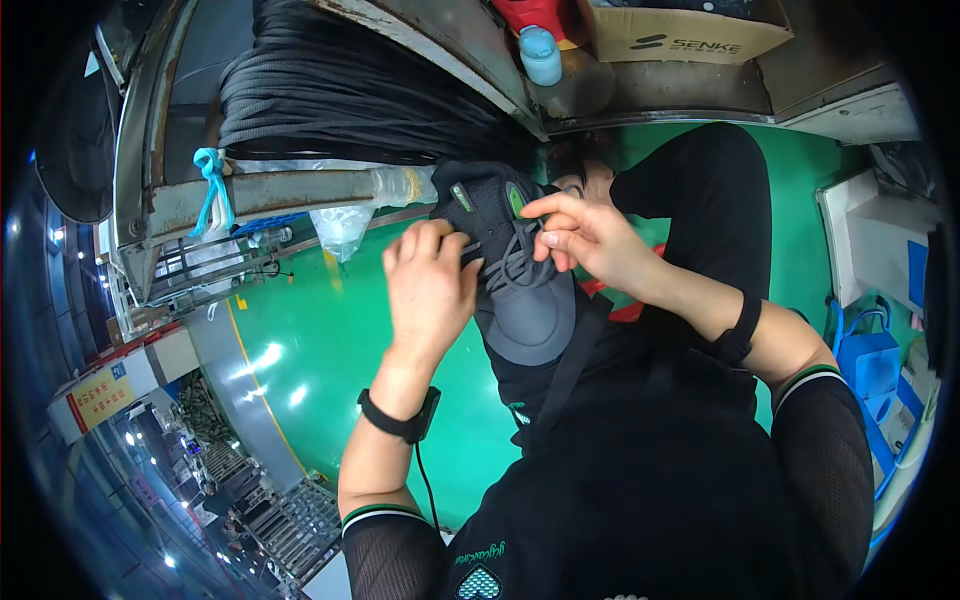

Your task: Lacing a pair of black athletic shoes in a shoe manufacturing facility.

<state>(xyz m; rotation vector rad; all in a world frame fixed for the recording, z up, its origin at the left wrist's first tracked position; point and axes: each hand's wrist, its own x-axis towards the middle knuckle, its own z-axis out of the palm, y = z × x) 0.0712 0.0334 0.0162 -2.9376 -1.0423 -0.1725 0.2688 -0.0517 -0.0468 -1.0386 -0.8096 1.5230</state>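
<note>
A dark grey sneaker (530, 322) rests over my lap, its rounded toe towards me and its padded tongue (476, 205) away from me. Grey shoelaces (515, 262) cross the opening in loose loops. My left hand (428, 285) is at the left side of the shoe, fingers curled in by the lace rows; whatever lies between its fingertips is hidden. On the other side, my right hand (592, 238) has thumb and fingers pinched together at a shoelace beside a green label on the shoe.
A thick bundle of black cords (340, 100) hangs over a metal frame (270, 192) at the far left, with a light-blue tie (211, 185) knotted on it. A cardboard box (690, 35) and a blue-capped bottle (540, 55) stand on the bench ahead. Blue bags (868, 365) are at right.
</note>
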